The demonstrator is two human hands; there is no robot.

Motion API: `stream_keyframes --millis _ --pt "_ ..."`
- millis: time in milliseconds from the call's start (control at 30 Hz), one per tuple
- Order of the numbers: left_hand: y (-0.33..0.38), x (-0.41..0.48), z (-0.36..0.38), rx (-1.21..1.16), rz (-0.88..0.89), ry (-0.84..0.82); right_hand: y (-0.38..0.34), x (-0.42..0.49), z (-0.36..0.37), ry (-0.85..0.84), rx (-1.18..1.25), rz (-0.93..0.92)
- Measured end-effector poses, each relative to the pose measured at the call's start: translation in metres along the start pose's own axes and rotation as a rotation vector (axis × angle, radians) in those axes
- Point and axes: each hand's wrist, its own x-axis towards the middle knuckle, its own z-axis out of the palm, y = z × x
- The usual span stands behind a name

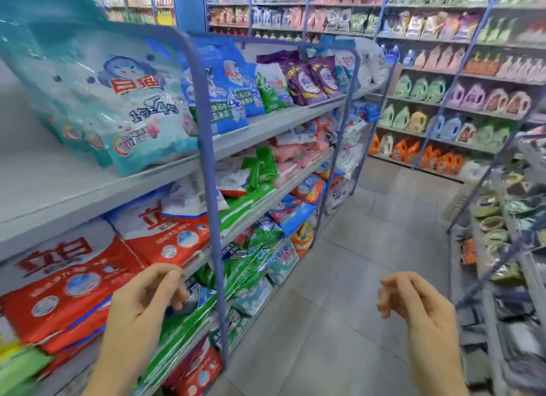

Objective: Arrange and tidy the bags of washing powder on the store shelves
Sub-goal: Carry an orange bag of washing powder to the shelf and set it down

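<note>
Bags of washing powder [295, 215] crowded the shelves on either side of the blue post [211, 188]. Left of the post, teal bags [118, 106] leaned upright on the top shelf [44, 188], faces outward so the labels could be read, while below them red bags [74, 283] lay flat in a sloping stack. Right of the post, blue bags [233, 91] and purple bags [310, 79] stood in rows, but pink bags [295, 156] and green bags [260, 168] beneath them sagged in a jumble, likely the part most in want of tidying. The left hand [147, 301] hovered just left of the post, before the red stack, its grip loose, fingers curled on nothing; whether it touched a bag could not be told. The right hand [419, 307] hung well right of the post over the floor [339, 321], its grip likewise slack and empty. Neither held a bag, so the next pick seemed not yet begun.
</note>
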Motion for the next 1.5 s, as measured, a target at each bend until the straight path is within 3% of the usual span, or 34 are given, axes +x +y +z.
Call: stream_keyframes --millis 333,800,1133,1333,1500 --pt "-0.025 0.111 0.127 -0.107 -0.025 -0.002 0.07 0.16 -0.028 -0.01 0.012 0.008" --pt "-0.096 0.328 0.253 -0.095 -0.046 0.095 0.157 0.435 0.018 -0.118 -0.06 -0.022" --pt "-0.13 0.395 0.325 0.061 -0.093 0.321 0.263 0.633 0.079 -0.461 -0.149 -0.074" --pt "-0.138 0.417 0.375 0.111 -0.155 0.547 0.338 0.747 0.137 -0.725 -0.525 -0.348" --pt "-0.14 0.426 0.403 0.188 -0.187 0.66 0.391 0.806 0.19 -0.935 -0.933 -0.903"
